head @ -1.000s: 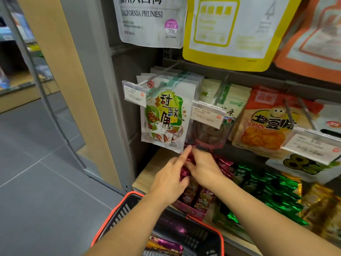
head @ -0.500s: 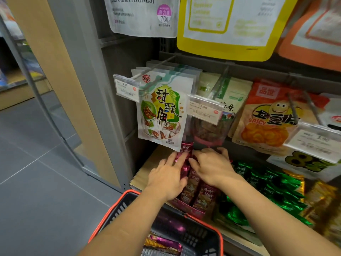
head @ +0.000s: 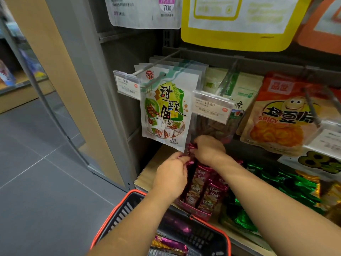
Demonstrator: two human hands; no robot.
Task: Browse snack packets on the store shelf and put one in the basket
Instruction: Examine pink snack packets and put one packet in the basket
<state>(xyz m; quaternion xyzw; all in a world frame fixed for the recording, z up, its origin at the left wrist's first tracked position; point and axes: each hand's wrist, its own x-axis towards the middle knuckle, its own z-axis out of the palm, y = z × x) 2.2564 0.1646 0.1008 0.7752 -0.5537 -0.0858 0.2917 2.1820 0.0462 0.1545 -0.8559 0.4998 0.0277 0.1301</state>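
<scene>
Pinches maroon foil snack packet (head: 191, 147) with curled fingers of left hand (head: 171, 174) and right hand (head: 209, 150), near red-rimmed black plastic basket (head: 122, 211).

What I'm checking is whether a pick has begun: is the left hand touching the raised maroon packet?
Touching. The head view shows the left hand pinching the crinkled top of the maroon packet, with no gap.

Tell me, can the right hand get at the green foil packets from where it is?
Probably yes: the green foil packets lie uncovered just beside the right hand, which first must release the maroon packet it pinches.
</scene>
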